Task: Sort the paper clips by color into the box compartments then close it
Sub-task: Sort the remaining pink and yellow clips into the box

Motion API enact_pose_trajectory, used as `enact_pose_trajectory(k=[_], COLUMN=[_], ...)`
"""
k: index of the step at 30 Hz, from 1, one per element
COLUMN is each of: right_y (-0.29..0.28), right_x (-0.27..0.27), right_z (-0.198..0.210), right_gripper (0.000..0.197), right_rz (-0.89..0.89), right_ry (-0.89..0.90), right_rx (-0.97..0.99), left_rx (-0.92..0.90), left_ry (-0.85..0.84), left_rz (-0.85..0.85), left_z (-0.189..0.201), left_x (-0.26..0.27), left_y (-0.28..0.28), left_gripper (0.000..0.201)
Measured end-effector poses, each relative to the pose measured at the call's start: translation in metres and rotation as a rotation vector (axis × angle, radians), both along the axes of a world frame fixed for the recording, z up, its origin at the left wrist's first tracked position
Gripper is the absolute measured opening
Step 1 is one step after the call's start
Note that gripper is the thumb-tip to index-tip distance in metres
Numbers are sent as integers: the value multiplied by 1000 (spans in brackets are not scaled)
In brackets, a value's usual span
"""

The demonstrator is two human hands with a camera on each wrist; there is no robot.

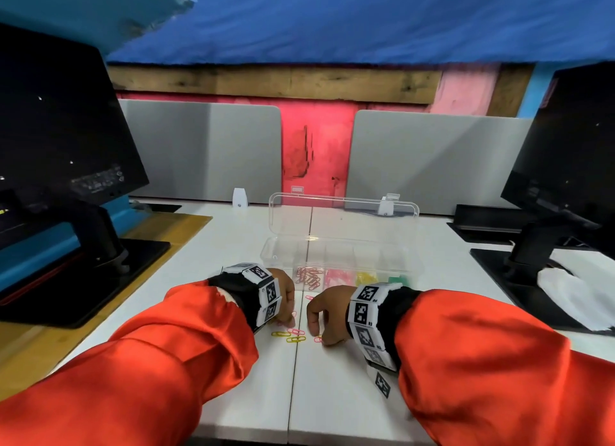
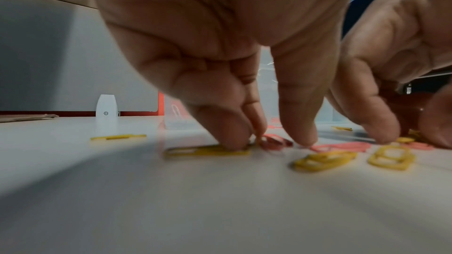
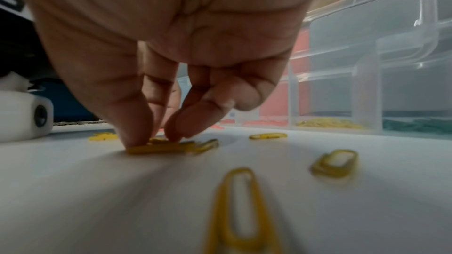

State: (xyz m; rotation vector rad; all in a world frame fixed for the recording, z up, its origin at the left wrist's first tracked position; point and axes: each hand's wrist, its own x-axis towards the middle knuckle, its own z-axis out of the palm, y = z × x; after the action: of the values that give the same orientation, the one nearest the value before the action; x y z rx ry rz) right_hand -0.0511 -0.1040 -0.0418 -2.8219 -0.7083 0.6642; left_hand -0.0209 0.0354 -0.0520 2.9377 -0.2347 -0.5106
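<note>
Both hands are down on the white desk (image 1: 332, 395) in front of the clear plastic box (image 1: 336, 256). In the left wrist view, the left hand (image 2: 220, 55) points its fingers down, with the fingertips (image 2: 232, 138) pressing on a yellow paper clip (image 2: 208, 151) that lies flat on the desk; whether it is actually pinched is unclear, since the picture is blurred there. Just beside those fingertips lie pink paper clips (image 2: 340, 147) and two more yellow ones (image 2: 322, 160). In the right wrist view, the right hand (image 3: 176, 45) has thumb and fingers curled together and pinches a small bunch of yellow clips (image 3: 171, 147) against the desk. Other yellow clips lie loose near it, one close to the camera (image 3: 240, 213), one to its right (image 3: 336, 163) and one nearer the box (image 3: 267, 135).

The box stands just behind the hands with its lid (image 1: 342, 212) raised upright at the back. Its front row of compartments already holds sorted clips: light pink at the left (image 1: 307, 276), then brighter pink (image 1: 337, 277), yellow (image 1: 366, 277) and green (image 1: 397, 279). The back row looks clear of clips as far as can be seen.

Orange sleeves (image 1: 149, 362) cover both arms, and each wrist wears a band of black-and-white marker tiles (image 1: 364, 309). A dark monitor (image 1: 56, 139) stands on the left of the desk and another (image 1: 572, 153) on the right, with grey partition panels (image 1: 432, 159) behind.
</note>
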Motion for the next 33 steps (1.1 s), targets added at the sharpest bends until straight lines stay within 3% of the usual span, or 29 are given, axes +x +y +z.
enact_pose_trajectory(k=[5, 9, 11, 16, 18, 22, 24, 28, 33], right_y=[2, 4, 4, 4, 3, -3, -9, -22, -17], right_x=[0, 0, 2, 2, 0, -3, 0, 17, 23], right_z=[0, -2, -6, -8, -5, 7, 19, 32, 24], right_gripper=[8, 10, 19, 16, 15, 15, 10, 23, 31], right_rz=[20, 4, -21, -24, -20, -64, -149, -422, -540], right_ry=[-9, 23, 49, 58, 58, 52, 5, 38, 158], right_rx=[-72, -151, -172, -182, -157, -85, -13, 306, 346], left_rx=[-30, -18, -33, -96, -149, -61, -34, -51, -25], left_ry=[-1, 23, 32, 64, 112, 109, 98, 114, 120], left_rz=[34, 50, 53, 30, 51, -4, -46, -56, -61], left_z=[-3, -4, -5, -5, -3, 0, 1, -1, 2], left_x=[5, 10, 11, 10, 8, 5, 6, 7, 7], left_y=[4, 10, 12, 13, 10, 4, 4, 6, 5], left_gripper=[22, 35, 30, 8, 7, 12, 9, 15, 22])
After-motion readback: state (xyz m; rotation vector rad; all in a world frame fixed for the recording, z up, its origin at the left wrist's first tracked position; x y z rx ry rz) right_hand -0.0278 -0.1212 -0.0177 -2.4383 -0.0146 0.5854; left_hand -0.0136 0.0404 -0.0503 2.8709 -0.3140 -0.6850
